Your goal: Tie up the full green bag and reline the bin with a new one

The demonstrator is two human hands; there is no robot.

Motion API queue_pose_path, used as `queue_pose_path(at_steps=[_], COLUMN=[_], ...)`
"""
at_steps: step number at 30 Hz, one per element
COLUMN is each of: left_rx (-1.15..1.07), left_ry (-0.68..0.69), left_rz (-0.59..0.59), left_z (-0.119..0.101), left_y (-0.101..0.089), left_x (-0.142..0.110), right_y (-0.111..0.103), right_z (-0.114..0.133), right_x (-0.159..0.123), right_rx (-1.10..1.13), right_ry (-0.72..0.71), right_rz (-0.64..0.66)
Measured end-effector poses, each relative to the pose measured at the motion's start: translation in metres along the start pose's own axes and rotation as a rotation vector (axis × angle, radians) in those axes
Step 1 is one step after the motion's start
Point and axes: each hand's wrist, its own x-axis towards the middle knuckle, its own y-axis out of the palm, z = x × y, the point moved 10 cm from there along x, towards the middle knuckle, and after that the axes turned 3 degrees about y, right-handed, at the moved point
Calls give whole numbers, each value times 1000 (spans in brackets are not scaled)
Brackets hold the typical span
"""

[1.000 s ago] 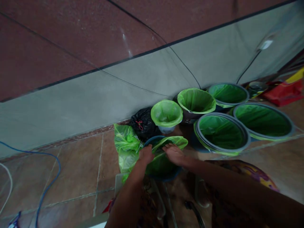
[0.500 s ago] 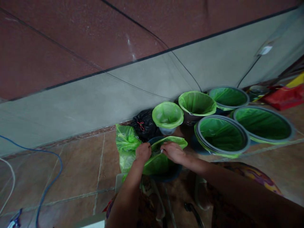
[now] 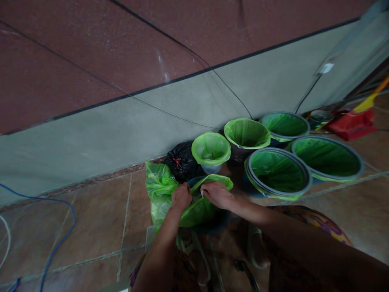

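In front of my feet stands a dark blue trash bin (image 3: 221, 225) with a thin green garbage bag (image 3: 197, 214) hanging loosely in its mouth. My left hand (image 3: 181, 196) is closed on the bag's edge at the bin's left side. Across the opening, my right hand (image 3: 217, 194) pinches the bag's upper edge, and a small white bit shows at its fingertips. Part of the bag rises in a fold behind the right hand. Left of the bin lie more green plastic bags (image 3: 161, 182), bunched on the tiles.
A tied black garbage bag (image 3: 181, 164) leans by the wall. Several bins with green liners stand to the right, among them a small bin (image 3: 210, 152) and a grey-rimmed bin (image 3: 278, 172). A red dustpan (image 3: 354, 125) lies far right; a blue hose (image 3: 73, 215) crosses the floor left.
The view has shifted slightly, so the bins sit a little further left. Both hands keep hold of the green bag at nearly the same spots.
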Motion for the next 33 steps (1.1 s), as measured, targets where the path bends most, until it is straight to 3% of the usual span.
queue_pose_path(at_steps=[12,18,24,28,33], left_rx=[-88,-508,-1195,-1588,-1787], left_ry=[92,141,204,295,355], left_rz=[-251,-324,-206,-155,-229], left_z=[-10,0,-5,-18,-12], left_y=[-31,-41,-46,-64,-81], left_x=[-4,4,0,-16,-24], right_y=[1,-6,-34,-31,-34], right_z=[-3,1,6,-7,-8], right_x=[4,4,4,8,11], right_rx=[-14,71,416,709,1219], right_ry=[2,0,-19,72,113], right_rz=[-9,-44,-159,-160,-88])
